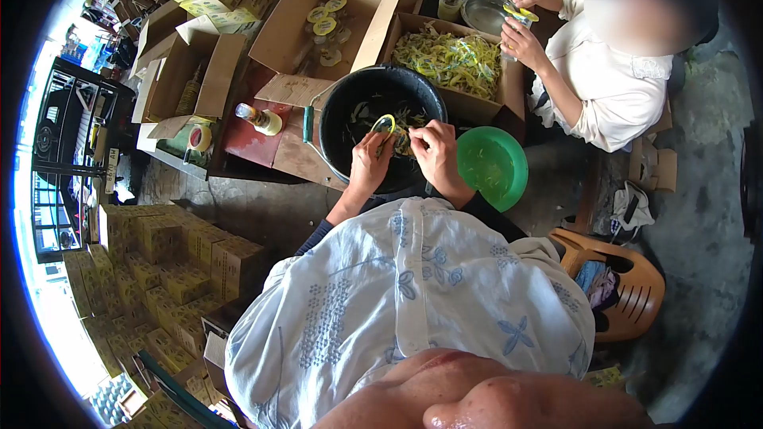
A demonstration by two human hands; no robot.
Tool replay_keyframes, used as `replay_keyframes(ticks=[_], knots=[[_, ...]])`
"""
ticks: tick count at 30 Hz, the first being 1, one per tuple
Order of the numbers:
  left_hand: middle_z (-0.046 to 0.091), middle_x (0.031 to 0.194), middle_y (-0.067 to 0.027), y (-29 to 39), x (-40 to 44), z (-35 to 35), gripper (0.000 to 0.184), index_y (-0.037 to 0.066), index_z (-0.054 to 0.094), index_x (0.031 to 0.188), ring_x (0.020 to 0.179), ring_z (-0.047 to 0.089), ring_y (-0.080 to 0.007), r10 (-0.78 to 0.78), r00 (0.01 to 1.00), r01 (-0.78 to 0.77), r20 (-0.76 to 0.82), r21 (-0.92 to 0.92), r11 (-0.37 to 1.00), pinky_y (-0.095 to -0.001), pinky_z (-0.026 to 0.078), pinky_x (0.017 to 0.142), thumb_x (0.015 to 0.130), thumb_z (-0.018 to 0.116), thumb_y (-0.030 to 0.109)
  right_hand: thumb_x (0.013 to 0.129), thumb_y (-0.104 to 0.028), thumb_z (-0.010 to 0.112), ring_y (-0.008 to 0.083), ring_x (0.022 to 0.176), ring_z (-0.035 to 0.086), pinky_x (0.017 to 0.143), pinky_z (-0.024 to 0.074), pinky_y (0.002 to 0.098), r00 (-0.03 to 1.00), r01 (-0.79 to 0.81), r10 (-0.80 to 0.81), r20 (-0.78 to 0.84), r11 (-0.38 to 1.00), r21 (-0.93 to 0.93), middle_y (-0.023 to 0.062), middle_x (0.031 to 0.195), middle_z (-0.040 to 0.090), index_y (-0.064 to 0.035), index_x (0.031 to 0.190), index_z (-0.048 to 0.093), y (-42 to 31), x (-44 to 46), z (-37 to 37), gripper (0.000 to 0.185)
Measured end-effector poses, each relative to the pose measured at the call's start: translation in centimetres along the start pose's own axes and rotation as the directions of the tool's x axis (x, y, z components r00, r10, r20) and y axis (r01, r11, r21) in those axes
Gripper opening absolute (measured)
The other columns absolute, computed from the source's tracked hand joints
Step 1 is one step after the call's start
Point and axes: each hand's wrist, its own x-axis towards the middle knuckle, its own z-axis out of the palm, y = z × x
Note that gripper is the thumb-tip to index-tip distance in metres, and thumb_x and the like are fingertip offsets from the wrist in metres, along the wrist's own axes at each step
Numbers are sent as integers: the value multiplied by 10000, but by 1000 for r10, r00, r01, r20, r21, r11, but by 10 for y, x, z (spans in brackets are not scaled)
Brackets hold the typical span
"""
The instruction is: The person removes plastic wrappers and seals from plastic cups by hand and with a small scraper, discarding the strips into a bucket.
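Note:
Over a black tub [327, 123], my left hand [370, 160] is closed around a small clear container with a yellow rim [385, 125]. My right hand [436, 157] is beside it on the right, its fingers pinched together; what they hold, if anything, is too small to make out. Yellowish scraps lie on the dark bottom of the tub. Just right of my right hand is a green basin [509, 167] with some liquid in it. Behind the tub, a cardboard box [510, 71] holds a heap of yellow-green strips [449, 59].
A co-worker [604, 87] at the right holds a yellow-lidded container [520, 14]. An open carton [286, 20] with yellow-lidded cups and a bottle [259, 118] are left of the tub. Stacked cartons [163, 270] stand lower left, an orange chair [636, 294] lower right.

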Motion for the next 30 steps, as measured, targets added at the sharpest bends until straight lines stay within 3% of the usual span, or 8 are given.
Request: replay_keyframes(ticks=[4, 8, 14, 17, 20, 24, 28, 30], knots=[[689, 911, -195, -7, -1, 2, 143, -34, 689, 990, 815, 671, -360, 3, 1000, -3, -6, 76, 997, -377, 521, 790, 864, 678, 32, 710, -8, 744, 246, 788, 586, 786, 442, 393, 988, 130, -128, 81, 991, -19, 37, 778, 553, -78, 873, 649, -4, -5, -1, 201], [698, 936, -190, -8, -3, 1, 138, -29, 699, 989, 847, 673, -370, -44, 999, 43, 27, 44, 998, -379, 501, 907, 876, 664, 43, 717, -3, 731, 251, 797, 586, 794, 441, 393, 987, 129, -125, 105, 991, -33, 46, 795, 554, -72, 877, 650, 0, -10, 6, 192], [699, 918, -182, -12, -6, 2, 130, -25, 696, 987, 842, 680, -364, 16, 999, -19, 40, 58, 998, -403, 498, 927, 878, 664, 38, 730, 3, 712, 264, 830, 590, 804, 434, 392, 981, 147, -141, 136, 988, -41, 64, 836, 561, -61, 887, 655, 4, -7, 16, 179], [698, 912, -181, -7, -7, 5, 140, -30, 686, 1002, 827, 685, -355, 65, 997, -68, 32, 86, 994, -405, 492, 945, 878, 663, 32, 734, -4, 716, 281, 810, 595, 782, 438, 398, 996, 12, -11, 90, 1000, -13, 75, 793, 567, -55, 877, 657, 15, -5, 23, 163], [684, 893, -191, -12, -4, 5, 160, -45, 671, 1024, 801, 681, -359, 40, 999, -40, 8, 73, 996, -389, 524, 804, 876, 643, 9, 731, -7, 723, 283, 787, 592, 775, 440, 400, 996, -34, 36, 77, 999, -25, 70, 775, 566, -58, 856, 651, 13, -7, 19, 153], [658, 868, -197, -13, -5, 5, 165, -57, 660, 1032, 748, 663, -363, -9, 1000, 9, 17, -2, 1000, -373, 507, 645, 888, 612, 6, 718, -6, 733, 261, 779, 593, 779, 443, 395, 997, 40, -39, 71, 999, -18, 51, 776, 562, -77, 839, 639, 1, -13, 7, 169], [646, 858, -196, -10, -4, 5, 147, -62, 653, 1012, 717, 648, -355, -5, 1000, 5, 1, -16, 1000, -371, 492, 628, 896, 601, 11, 704, -11, 736, 239, 779, 594, 793, 445, 388, 987, 138, -134, 84, 990, -36, 34, 774, 553, -85, 850, 634, -2, -13, 4, 193], [642, 852, -199, -7, -4, 3, 126, -67, 645, 985, 719, 645, -357, -112, 993, 112, 47, 0, 994, -374, 480, 616, 893, 604, 9, 714, -17, 723, 236, 803, 593, 810, 443, 392, 977, 174, -169, 130, 984, -29, 42, 789, 550, -77, 874, 635, -2, -15, 5, 192]])
